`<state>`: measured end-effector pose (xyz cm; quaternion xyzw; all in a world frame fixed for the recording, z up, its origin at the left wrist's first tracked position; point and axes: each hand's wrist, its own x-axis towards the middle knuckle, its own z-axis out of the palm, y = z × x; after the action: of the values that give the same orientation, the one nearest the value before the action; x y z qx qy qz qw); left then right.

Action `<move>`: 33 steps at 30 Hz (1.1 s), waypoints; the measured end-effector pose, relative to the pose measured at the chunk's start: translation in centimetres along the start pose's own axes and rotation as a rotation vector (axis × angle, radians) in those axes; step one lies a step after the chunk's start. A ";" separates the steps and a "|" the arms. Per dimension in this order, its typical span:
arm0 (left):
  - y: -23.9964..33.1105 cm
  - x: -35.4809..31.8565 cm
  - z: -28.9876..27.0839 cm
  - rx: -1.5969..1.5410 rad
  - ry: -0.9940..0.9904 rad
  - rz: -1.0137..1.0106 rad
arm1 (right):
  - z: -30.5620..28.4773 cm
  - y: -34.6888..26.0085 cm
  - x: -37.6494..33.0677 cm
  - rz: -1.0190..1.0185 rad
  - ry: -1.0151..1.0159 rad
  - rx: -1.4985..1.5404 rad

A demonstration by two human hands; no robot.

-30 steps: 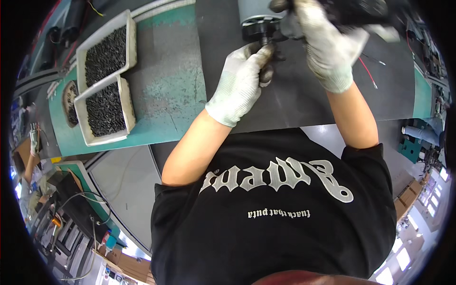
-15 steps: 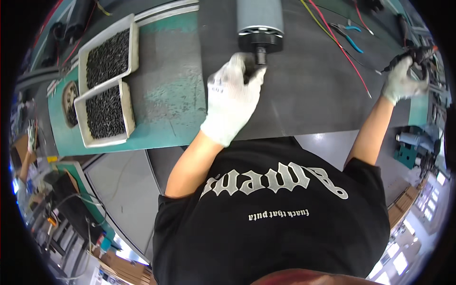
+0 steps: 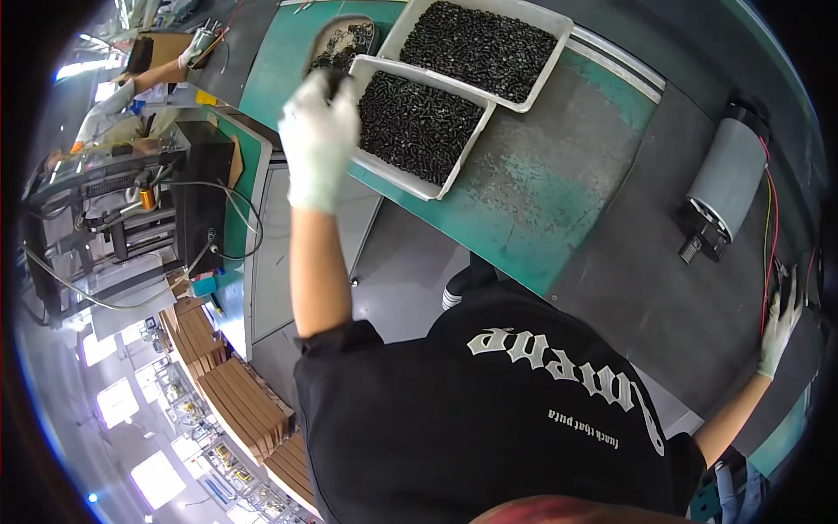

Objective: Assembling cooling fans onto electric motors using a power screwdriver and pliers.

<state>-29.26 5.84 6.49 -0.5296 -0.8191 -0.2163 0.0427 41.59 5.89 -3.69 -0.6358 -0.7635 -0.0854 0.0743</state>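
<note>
My left hand (image 3: 321,144), in a white glove, is smeared by motion at the near left corner of the front white tray (image 3: 443,185). Its fingertips are beside an oval dish (image 3: 370,35); a dark patch shows between them, and I cannot make out whether it is held. Small black parts (image 3: 410,127) fill the front tray. At the far right my gloved right hand (image 3: 779,330) rests by the red wires (image 3: 772,210), its fingers against a dark object (image 3: 783,278) I cannot identify. A grey cylindrical motor (image 3: 729,175) with a threaded shaft lies between the hands, nearer the right.
A second white tray (image 3: 566,39) of black parts stands behind the first. The bench has a worn green surface (image 3: 524,205) and a dark mat (image 3: 628,288). At the left are a black machine with cables (image 3: 205,175), stacked brown boards (image 3: 236,397) and another person's arm (image 3: 157,77).
The view has swung left. My left hand has gone from the motor's shaft to the trays. My right hand no longer shows the dark orange-tipped tool it held.
</note>
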 end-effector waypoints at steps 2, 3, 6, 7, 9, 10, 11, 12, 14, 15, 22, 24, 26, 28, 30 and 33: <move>-6.2 5.2 1.0 0.085 0.003 0.089 | -0.8 -0.4 -0.1 0.034 -0.001 -0.076; -8.5 7.5 1.9 0.106 -0.033 0.059 | -0.1 0.2 0.0 0.026 0.006 -0.073; -10.5 11.5 4.7 0.131 -0.118 0.019 | 2.9 2.7 -1.9 0.324 0.103 0.084; -10.1 12.5 5.5 0.147 -0.163 0.001 | 3.0 2.6 -2.6 0.338 0.216 0.106; -9.9 13.8 6.5 0.164 -0.211 -0.009 | 3.0 2.4 -3.0 0.361 0.255 0.108; -10.7 14.2 7.1 0.211 -0.216 0.021 | 3.0 2.3 -3.0 0.371 0.293 0.116; -11.7 14.7 8.0 0.252 -0.222 0.050 | 3.0 2.3 -2.9 0.379 0.331 0.119; -12.6 15.2 8.6 0.294 -0.226 0.077 | 2.9 2.4 -2.8 0.383 0.334 0.113; -13.3 16.3 9.3 0.260 -0.272 0.069 | 2.9 2.4 -2.8 0.390 0.316 0.124; -13.7 16.7 9.6 0.265 -0.307 0.037 | 2.9 2.4 -2.7 0.390 0.307 0.133; -12.3 15.7 8.6 0.237 -0.340 0.138 | 2.9 2.1 -3.0 0.393 0.334 0.140; -12.7 15.3 7.8 0.124 -0.136 0.194 | 2.9 1.8 -3.0 0.387 0.349 0.157; -13.4 15.6 7.2 0.078 -0.105 0.231 | 2.7 1.6 -2.8 0.383 0.359 0.156; -13.3 15.3 6.5 -0.189 -0.113 0.095 | 2.7 1.5 -2.7 0.381 0.365 0.155; -13.2 14.7 5.8 -0.277 -0.071 0.008 | 2.8 1.5 -2.6 0.403 0.359 0.177; -12.7 13.7 5.0 -0.480 -0.115 -0.066 | 2.6 1.5 -2.7 0.415 0.380 0.163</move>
<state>-45.68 15.10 2.19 -0.5089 -0.7621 -0.3758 -0.1380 43.50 4.17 -6.81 -0.7428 -0.5940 -0.1246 0.2828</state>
